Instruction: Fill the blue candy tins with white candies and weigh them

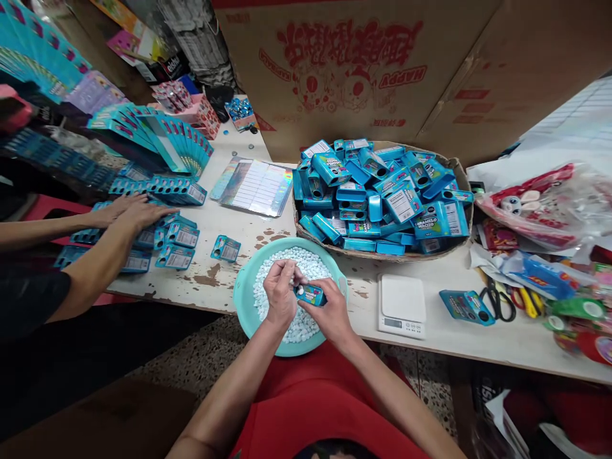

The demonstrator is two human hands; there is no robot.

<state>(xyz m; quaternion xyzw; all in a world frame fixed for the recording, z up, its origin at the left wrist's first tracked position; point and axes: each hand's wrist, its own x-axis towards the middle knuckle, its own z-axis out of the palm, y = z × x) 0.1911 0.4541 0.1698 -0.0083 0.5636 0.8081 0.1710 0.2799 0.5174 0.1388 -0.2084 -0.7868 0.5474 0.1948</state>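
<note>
Over a mint-green basin (243, 306) of small white candies (301, 328), my right hand (335, 312) grips a small blue candy tin (312, 294) labelled "Caramelo Macizo". My left hand (281, 293) is closed, its fingertips pinched at the tin's left end. A white candy (300, 289) shows there, between the fingers and the tin; the rest of what the left hand holds is hidden by its fingers. Behind the basin stands a cut-down cardboard box (382, 254) heaped with blue tins (368, 191). A single blue tin (225, 248) lies on the table left of the basin.
A white digital scale (401, 303) sits to the right, then another blue tin (466, 307), black scissors (497, 299) and tape rolls. Sticker sheets (255, 185) lie behind on the left. At far left, a co-worker's hands (131, 213) rest on rows of tins (176, 245).
</note>
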